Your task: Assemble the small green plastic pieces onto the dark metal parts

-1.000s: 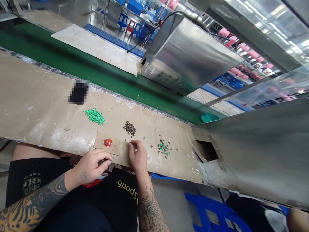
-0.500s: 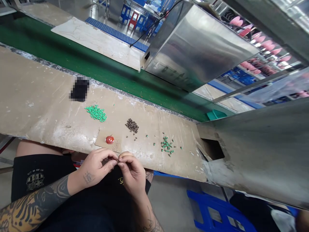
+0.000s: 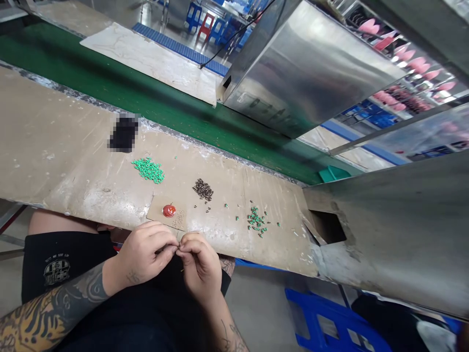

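My left hand (image 3: 148, 252) and my right hand (image 3: 201, 261) meet fingertip to fingertip just off the near edge of the bench. Both are pinched closed around something tiny that the fingers hide. Right beyond them lies a cardboard piece (image 3: 156, 209) bearing a glossy red-orange blob (image 3: 169, 210) and a scatter of tiny grains (image 3: 179, 218). Behind it, to the left, is a heap of small green pieces (image 3: 148, 170). A pile of dark bronze-coloured bits (image 3: 202, 189) sits further right. Right of that, a looser group of green-and-dark pieces (image 3: 257, 220) is spread out.
A blurred-out black object (image 3: 123, 134) lies near the bench's far edge. Beyond runs a green conveyor belt (image 3: 164, 115), with a metal housing (image 3: 308, 68) over it. A metal panel with a square opening (image 3: 328, 226) bounds the right. A blue stool (image 3: 330, 322) stands below right.
The view has shifted slightly, so the bench appears a little to the right. Both hands stay together, with the fingertips only slightly rearranged and the left wrist turned a little.
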{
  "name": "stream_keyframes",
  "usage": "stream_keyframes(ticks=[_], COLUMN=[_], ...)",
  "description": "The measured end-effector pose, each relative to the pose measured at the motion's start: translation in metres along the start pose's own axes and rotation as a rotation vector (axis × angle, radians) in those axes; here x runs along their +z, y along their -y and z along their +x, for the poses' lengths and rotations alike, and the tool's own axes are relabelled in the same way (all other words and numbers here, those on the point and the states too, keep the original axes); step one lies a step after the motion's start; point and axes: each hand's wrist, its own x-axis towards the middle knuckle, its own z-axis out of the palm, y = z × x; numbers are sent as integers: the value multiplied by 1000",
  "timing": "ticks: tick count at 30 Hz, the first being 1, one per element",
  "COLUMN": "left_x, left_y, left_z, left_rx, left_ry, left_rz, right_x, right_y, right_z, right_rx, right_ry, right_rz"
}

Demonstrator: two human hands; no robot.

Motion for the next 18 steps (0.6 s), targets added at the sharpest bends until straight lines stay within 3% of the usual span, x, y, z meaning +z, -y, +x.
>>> stream_keyframes(ticks=[10, 18], left_x=[-6, -5], left_y=[2, 3], left_z=[5, 3], left_rx=[104, 159], left_ry=[67, 64], left_rz=[-47, -26], right_x=[-3, 1], right_y=[-4, -8], right_z=[-2, -6], right_rx=[41, -2], right_ry=[40, -18], right_rz=[44, 85])
